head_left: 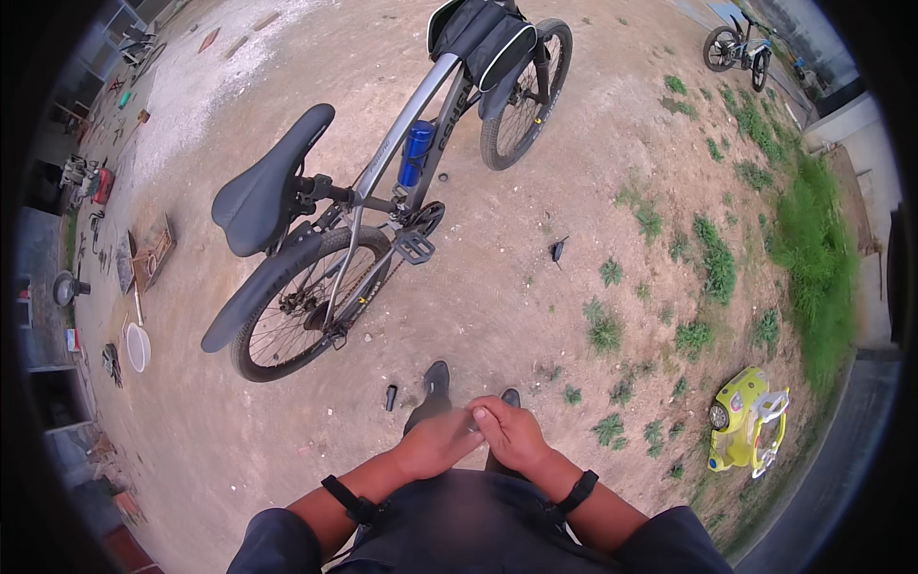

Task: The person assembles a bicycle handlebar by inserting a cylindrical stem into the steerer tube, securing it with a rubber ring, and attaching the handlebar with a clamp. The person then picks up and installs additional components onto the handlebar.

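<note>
My left hand [440,444] and my right hand [513,432] meet in front of my body, fingers curled against each other. Whatever lies between them, if anything, is hidden, and the left fingers are slightly blurred. Beyond them a grey bicycle [406,99] stands upright, apart from both hands. It has a black saddle [272,184], a blue bottle [415,153] on its frame and a black bag [483,40] near the handlebar. A small black cylinder [390,397] lies on the ground left of my shoes. Farther off rests a small black object [558,250] I cannot make out.
A yellow toy car [744,421] sits at the right, near weeds [813,268] along a wall. Another bicycle [736,46] stands far right. On the left lie a wooden box [153,256], a white round basin [138,347] and a red machine [102,186].
</note>
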`<state>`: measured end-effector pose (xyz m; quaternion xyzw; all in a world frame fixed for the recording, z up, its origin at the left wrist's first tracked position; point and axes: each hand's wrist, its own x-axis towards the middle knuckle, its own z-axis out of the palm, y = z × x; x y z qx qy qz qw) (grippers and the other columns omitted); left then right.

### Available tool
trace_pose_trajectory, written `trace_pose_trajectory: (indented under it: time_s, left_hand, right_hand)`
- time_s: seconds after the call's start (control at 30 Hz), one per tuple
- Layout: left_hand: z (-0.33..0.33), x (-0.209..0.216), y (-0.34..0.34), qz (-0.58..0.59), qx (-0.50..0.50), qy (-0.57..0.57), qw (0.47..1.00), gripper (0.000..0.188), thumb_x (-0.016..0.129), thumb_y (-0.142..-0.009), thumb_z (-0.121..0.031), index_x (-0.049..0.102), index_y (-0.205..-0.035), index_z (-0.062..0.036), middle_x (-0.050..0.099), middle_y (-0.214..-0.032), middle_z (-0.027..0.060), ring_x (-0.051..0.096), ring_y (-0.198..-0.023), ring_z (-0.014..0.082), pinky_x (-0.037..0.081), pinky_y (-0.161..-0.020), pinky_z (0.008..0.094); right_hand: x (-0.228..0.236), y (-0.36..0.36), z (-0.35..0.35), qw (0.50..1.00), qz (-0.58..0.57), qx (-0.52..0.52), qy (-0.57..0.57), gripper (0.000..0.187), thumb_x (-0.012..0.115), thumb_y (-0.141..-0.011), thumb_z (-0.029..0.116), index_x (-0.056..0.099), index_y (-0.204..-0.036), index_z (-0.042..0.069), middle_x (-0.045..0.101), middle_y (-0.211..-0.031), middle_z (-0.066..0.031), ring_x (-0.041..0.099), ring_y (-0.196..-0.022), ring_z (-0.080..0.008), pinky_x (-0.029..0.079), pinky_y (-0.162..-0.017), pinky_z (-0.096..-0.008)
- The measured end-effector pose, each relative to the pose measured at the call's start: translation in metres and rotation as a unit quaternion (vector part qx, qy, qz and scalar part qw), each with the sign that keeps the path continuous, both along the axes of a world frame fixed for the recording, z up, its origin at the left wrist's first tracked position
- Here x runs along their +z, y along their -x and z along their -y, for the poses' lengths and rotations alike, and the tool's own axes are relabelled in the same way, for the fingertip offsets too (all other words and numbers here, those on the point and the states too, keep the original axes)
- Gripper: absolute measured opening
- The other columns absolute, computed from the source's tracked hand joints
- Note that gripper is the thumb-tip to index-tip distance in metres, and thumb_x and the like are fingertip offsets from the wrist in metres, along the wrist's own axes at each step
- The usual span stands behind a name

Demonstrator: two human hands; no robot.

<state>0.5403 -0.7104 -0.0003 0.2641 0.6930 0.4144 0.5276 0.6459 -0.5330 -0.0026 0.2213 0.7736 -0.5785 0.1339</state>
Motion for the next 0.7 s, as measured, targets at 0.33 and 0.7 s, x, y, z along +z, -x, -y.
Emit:
trace_pose_trajectory:
  time_s: [0.33, 0.7]
  left_hand:
    - [0.073, 0.080, -0.058, 0.527, 0.275, -0.171, 0.786, 0.060, 0.047, -0.104, -0.063, 0.066, -0.115, -0.0067, 0.057, -0.080, 0.0086, 0.055, -0.064, 0.0226, 0.042, -0.054, 0.0299]
    - [0.110, 0.129, -0.117, 0.307, 0.342, -0.148, 0.875, 0.044, 0.046, -0.115, -0.039, 0.062, -0.125, 0.0003, 0.072, -0.091, 0.0117, 0.062, -0.068, 0.0162, 0.049, -0.061, 0.0301]
  right_hand:
    - [0.086, 0.024, 0.039, 0.909, -0.373, 0.173, -0.065, 0.015, 0.063, -0.103, 0.025, 0.063, -0.106, 0.011, 0.070, -0.086, -0.0106, 0.071, -0.075, -0.0338, 0.056, -0.065, -0.0449]
    - [0.101, -0.011, 0.083, 0.926, -0.311, 0.214, -0.009, 0.014, 0.062, -0.103, 0.025, 0.060, -0.105, 0.011, 0.070, -0.080, -0.0135, 0.070, -0.068, -0.0375, 0.054, -0.060, -0.0487]
